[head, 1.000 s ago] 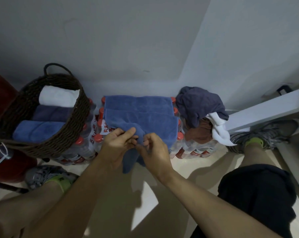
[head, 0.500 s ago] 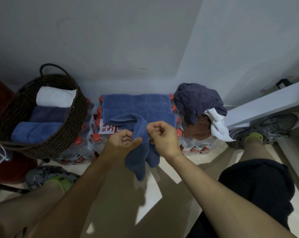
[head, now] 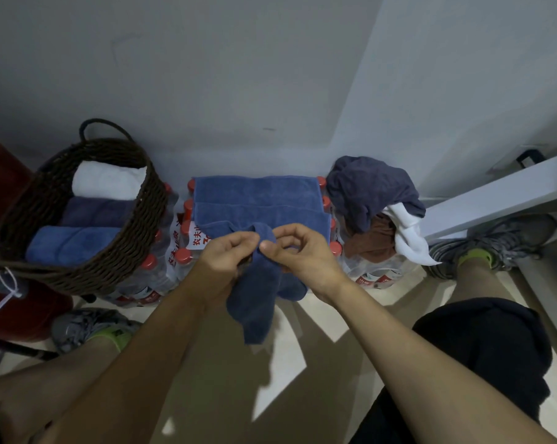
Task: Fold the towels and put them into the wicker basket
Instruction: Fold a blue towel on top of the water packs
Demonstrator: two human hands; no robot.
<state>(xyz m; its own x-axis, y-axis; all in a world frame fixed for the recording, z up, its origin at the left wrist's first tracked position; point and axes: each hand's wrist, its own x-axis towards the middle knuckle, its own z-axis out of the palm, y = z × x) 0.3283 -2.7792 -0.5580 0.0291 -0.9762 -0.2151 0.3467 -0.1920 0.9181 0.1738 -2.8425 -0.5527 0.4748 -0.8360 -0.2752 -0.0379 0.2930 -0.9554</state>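
Your left hand (head: 225,257) and right hand (head: 298,254) met at frame centre, each pinching the same bunched edge of the blue terry towel (head: 258,200). Left: thumb and forefinger closed on the fabric, other fingers curled under. Right: thumb and forefinger nipped the fold, remaining fingers arched loosely above it. The two hands were nearly touching at the pinch.

The towel's far part lay flat in layered folds across the shrink-wrapped packs of red-capped water bottles (head: 187,251), centre frame against the wall. Its near part hung from your fingers, draping below the hands toward the pale tiled floor (head: 206,379).

The dark brown wicker basket with a loop handle (head: 133,245) sat left of centre, tilted on the bottle packs. Inside were three rolled towels side by side: a white rolled towel (head: 107,184) at the far end, a dark purple rolled towel (head: 94,213) in the middle, a blue rolled towel (head: 69,245) nearest you.

Right of the flat towel was an unfolded pile on more bottles: a crumpled grey-purple towel (head: 370,190) on top, a rust-brown cloth (head: 373,241) under it, a white cloth (head: 408,235) hanging off its right side.

A red object with a white cord (head: 24,302) was at the left edge. Your grey sneakers with yellow-green socks showed at lower left (head: 88,325) and mid right (head: 494,245); the black shorts (head: 482,357) were at lower right. A white ledge (head: 501,200) ran along the right.
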